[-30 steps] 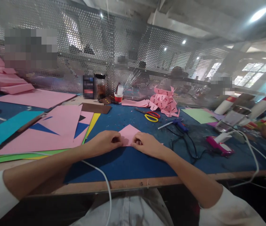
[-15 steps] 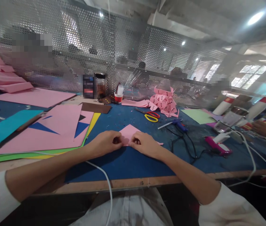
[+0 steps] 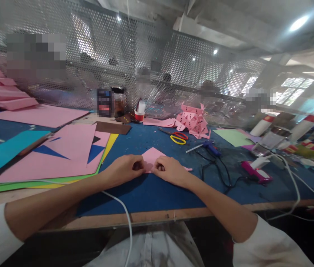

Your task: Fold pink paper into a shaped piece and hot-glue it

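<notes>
Near the front edge of the worktop (image 3: 157, 196), my left hand (image 3: 127, 167) and right hand (image 3: 170, 170) pinch a pink paper sheet (image 3: 151, 155), its pointed corner toward the back edge.

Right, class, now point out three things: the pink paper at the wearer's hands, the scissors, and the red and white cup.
Pink paper (image 3: 149, 158), head view: middle of its exposed face.
Scissors (image 3: 173, 134), head view: where blades meet handles.
Cup (image 3: 139, 116), head view: its red side.
</notes>
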The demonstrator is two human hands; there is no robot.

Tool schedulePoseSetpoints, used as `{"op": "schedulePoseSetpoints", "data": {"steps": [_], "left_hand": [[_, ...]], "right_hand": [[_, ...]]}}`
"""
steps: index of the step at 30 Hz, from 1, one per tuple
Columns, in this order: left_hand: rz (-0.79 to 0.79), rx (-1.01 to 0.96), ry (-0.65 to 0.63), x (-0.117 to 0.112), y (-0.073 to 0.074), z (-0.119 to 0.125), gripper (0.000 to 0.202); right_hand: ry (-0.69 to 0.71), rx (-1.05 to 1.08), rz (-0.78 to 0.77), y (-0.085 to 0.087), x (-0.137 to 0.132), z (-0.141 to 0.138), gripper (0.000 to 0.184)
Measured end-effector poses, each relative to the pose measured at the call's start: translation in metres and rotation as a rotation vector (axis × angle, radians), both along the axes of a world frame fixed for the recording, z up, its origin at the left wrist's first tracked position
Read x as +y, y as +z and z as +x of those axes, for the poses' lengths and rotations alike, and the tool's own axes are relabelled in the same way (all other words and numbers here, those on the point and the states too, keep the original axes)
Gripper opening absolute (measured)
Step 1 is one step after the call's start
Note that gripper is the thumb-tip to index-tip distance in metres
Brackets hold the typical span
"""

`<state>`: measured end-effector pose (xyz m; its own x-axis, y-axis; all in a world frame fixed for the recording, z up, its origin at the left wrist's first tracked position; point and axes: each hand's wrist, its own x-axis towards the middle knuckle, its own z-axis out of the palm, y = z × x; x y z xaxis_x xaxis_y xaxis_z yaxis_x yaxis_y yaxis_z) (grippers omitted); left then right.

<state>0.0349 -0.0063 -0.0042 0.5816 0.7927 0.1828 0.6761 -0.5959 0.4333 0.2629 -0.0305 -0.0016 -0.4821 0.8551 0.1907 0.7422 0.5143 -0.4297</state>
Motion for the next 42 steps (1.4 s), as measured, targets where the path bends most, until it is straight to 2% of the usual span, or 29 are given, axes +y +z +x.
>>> {"op": "schedulePoseSetpoints", "data": {"steps": [14, 18, 22, 26, 42], "left_hand": [[0.035, -0.017, -0.058, 0.0020, -0.0062, -0.0038, 0.015], [0.101, -0.029, -0.123, -0.0004, -0.0068, -0.0029, 0.013], [0.188, -0.033, -0.225, -0.0034, -0.0053, -0.0024, 0.019], [0.249, 0.002, -0.276, -0.0041, -0.0054, -0.0034, 0.025], [0.427, 0.180, -0.319, -0.0043, -0.0075, -0.0056, 0.027]], "right_hand": [[-0.011, -0.004, -0.019, -0.0004, 0.0007, 0.0002, 0.009], [-0.015, -0.005, -0.004, -0.0011, 0.0017, -0.0002, 0.010], [-0.014, -0.004, -0.005, -0.0011, 0.0015, -0.0008, 0.007], [-0.018, -0.002, -0.011, -0.0007, 0.0004, -0.0011, 0.006], [-0.010, -0.010, 0.008, -0.0003, 0.0008, -0.0012, 0.011]]}}
